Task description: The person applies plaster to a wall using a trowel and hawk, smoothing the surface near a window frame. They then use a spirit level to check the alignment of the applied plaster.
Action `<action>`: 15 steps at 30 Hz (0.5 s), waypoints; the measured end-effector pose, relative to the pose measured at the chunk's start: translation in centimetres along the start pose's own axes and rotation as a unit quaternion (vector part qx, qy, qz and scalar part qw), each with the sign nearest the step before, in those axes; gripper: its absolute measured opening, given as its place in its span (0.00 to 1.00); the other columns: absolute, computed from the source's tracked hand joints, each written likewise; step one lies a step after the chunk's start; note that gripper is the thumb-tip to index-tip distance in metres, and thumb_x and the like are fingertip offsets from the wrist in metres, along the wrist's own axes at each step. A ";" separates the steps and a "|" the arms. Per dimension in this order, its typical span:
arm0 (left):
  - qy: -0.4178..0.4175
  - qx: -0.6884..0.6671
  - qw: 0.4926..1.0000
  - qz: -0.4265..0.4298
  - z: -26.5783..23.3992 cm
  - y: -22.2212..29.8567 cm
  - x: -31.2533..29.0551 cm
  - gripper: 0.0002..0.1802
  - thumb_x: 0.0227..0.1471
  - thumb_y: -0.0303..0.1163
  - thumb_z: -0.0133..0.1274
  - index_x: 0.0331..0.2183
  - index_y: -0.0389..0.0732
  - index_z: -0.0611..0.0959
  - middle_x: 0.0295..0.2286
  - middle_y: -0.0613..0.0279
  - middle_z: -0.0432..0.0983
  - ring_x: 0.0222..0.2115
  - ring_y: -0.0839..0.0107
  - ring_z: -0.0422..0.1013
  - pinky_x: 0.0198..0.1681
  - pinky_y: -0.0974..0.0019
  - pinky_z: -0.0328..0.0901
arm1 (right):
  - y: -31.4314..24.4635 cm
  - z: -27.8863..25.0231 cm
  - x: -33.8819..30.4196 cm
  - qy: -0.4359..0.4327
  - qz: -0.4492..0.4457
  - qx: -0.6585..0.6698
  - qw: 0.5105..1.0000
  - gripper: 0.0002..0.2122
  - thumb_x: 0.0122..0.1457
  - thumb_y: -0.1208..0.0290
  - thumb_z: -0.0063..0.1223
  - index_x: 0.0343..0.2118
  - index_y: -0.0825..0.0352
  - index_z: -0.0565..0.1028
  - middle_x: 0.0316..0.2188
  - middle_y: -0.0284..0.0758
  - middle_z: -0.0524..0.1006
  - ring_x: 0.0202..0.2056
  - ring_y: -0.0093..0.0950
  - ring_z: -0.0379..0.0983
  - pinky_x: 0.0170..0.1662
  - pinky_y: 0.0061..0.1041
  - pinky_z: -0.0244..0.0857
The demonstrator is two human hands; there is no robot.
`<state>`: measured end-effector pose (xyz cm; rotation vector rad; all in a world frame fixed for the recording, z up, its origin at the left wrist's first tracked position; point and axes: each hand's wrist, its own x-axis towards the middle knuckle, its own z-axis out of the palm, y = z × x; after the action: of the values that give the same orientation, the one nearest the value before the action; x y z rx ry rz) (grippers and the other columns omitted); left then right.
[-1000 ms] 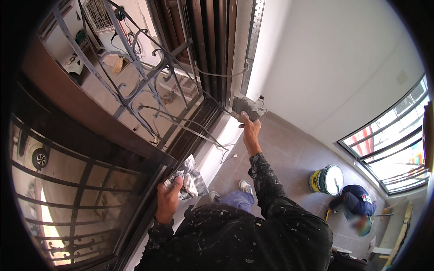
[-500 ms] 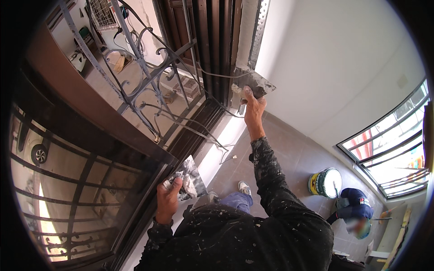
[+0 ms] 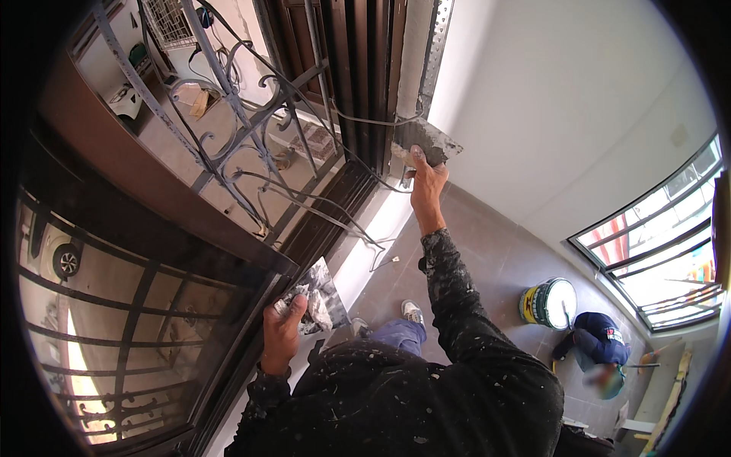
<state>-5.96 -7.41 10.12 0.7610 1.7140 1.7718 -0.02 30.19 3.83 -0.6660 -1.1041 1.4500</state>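
Note:
My right hand [image 3: 429, 179] is closed on a wide putty knife [image 3: 434, 142], its grey blade smeared with filler. The blade lies against the narrow strip of wall [image 3: 416, 65] beside the brown window frame, near a perforated metal corner bead [image 3: 435, 53]. Low on the left, my left hand [image 3: 285, 327] grips a second flat metal blade [image 3: 329, 288], thumb on top. A lump of whitish filler [image 3: 317, 308] sits on that blade. The handles are mostly hidden by my fingers.
Bent grey ironwork [image 3: 251, 133] and loose cables [image 3: 335, 206] reach across the open window at left. A brown-framed glass pane [image 3: 114, 305] stands near my left arm. A bucket [image 3: 550, 303] and a crouching person [image 3: 600, 343] are at right, below a barred window [image 3: 655, 244].
My hands have barely moved, with the right blade still at the wall strip. The crouching person's arm and body have shifted slightly near the bucket.

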 end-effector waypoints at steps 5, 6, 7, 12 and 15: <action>-0.002 0.006 1.000 -0.001 -0.3 -0.2 -0.1 0.14 0.63 0.35 0.54 0.40 0.31 0.83 0.33 0.66 0.80 0.33 0.79 0.70 0.39 0.70 0.65 | 1.9 -1.1 -0.6 0.001 0.000 0.001 1.000 0.18 0.57 0.59 0.66 0.45 0.65 0.78 0.36 0.27 0.79 0.33 0.17 0.74 0.25 0.18 0.66; -0.003 0.002 1.000 -0.018 -0.3 -0.2 -0.1 0.14 0.63 0.35 0.54 0.40 0.31 0.83 0.33 0.66 0.80 0.33 0.79 0.69 0.39 0.70 0.65 | 2.3 -1.4 -0.7 0.003 0.002 -0.001 1.000 0.18 0.57 0.58 0.66 0.45 0.65 0.79 0.36 0.27 0.79 0.32 0.17 0.74 0.24 0.18 0.66; -0.004 0.001 1.000 -0.022 -0.3 -0.3 -0.1 0.14 0.63 0.35 0.53 0.40 0.31 0.83 0.32 0.66 0.80 0.33 0.79 0.69 0.38 0.70 0.65 | 2.8 -1.6 -0.7 0.004 0.007 -0.002 1.000 0.18 0.57 0.59 0.66 0.45 0.65 0.79 0.36 0.27 0.79 0.32 0.18 0.74 0.24 0.18 0.66; -0.002 0.001 1.000 -0.026 -0.4 -0.5 -0.3 0.15 0.63 0.35 0.53 0.39 0.31 0.83 0.32 0.66 0.80 0.33 0.79 0.69 0.38 0.70 0.65 | 5.4 -2.7 -1.1 0.008 0.032 0.002 0.999 0.18 0.57 0.60 0.66 0.45 0.66 0.79 0.36 0.28 0.80 0.32 0.18 0.74 0.24 0.18 0.66; -0.006 0.006 1.000 -0.026 -0.4 -0.5 -0.3 0.15 0.64 0.35 0.52 0.40 0.31 0.83 0.32 0.66 0.80 0.33 0.79 0.69 0.38 0.69 0.65 | 7.0 -3.6 -1.7 0.013 0.021 0.008 1.000 0.20 0.56 0.57 0.66 0.43 0.69 0.79 0.33 0.32 0.80 0.28 0.19 0.74 0.23 0.18 0.65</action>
<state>-6.07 -7.86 9.64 0.7232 1.7222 1.7216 0.42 30.08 -4.22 -0.6986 -1.0634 1.4817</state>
